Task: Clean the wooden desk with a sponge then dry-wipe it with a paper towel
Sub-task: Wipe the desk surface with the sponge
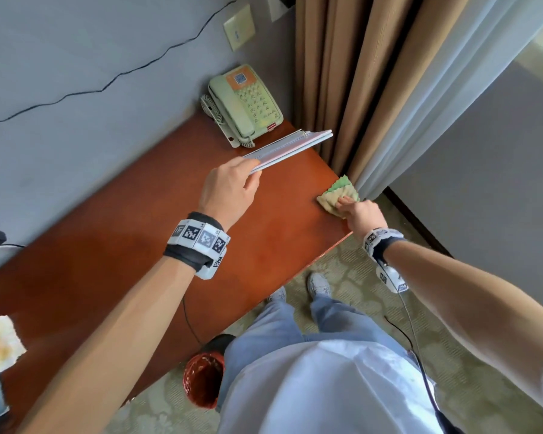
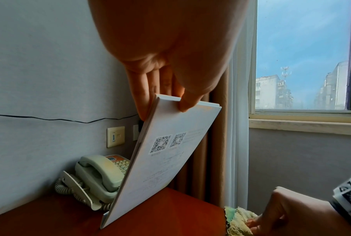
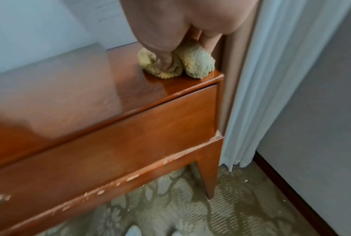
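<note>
Currently on the wet-clean step: right hand [image 1: 359,214] presses a bunched yellow-green sponge cloth [image 1: 337,195] onto the table [image 1: 279,233] at its far right corner, right beside the curtain [image 1: 358,89]; fingers [image 3: 166,62] are curled into the cloth, gripping it. Left hand [image 1: 229,191] pinches a thin white booklet [image 1: 290,148] by one end, thumb on top and fingers [image 2: 144,89] underneath, tilted so its far edge hangs low over the table near the phone [image 1: 245,104]; I can't tell whether that edge touches. Looks like the booklet is lifted to free the surface below it. Next move, my read: sweep the cloth from the curtain corner toward the phone through the freed patch, keeping the booklet up and clear. Crumpled paper towel [image 1: 3,343] sits at the opposite end of the table, well away from the curtain, for the dry-wipe later.
</note>
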The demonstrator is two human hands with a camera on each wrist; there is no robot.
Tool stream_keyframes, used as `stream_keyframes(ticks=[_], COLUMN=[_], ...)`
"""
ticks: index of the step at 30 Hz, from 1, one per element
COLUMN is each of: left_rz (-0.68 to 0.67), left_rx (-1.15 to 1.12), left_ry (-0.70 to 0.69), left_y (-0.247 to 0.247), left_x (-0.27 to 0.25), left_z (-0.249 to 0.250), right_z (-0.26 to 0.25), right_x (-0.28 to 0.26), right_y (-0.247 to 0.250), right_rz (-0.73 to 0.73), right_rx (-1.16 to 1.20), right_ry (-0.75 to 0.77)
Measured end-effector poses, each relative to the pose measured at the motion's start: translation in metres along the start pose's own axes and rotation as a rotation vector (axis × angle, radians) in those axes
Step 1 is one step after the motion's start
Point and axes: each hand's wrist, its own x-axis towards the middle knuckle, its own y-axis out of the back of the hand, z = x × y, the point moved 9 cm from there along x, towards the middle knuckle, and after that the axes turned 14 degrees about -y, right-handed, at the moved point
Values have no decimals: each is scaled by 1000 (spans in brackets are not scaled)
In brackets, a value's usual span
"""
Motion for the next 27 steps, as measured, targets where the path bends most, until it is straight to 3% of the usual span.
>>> stream_keyframes(ticks=[4,8,14,21,24,27], left_rz=[15,48,57,38,50,51], left_rx=[10,-3,-18,49,52,55], left_ry=[0,14,14,-31,-8,11], left_y=[3,8,6,6,9,13], left_x=[4,5,3,4,7,13], left_z=[-4,-9,-13,-7,-9,-10], right_z=[0,-34,-139,-262,-263,-230], right_x=[8,23,33,-35,-59,-56], right_y=[9,11,-25,-98,-116,-103], right_rz=[7,8,-117,-277,-346,-346], right_rx=[7,-12,-120,-161,-176,-169], right_ry=[-36,-19,107,405,476,477])
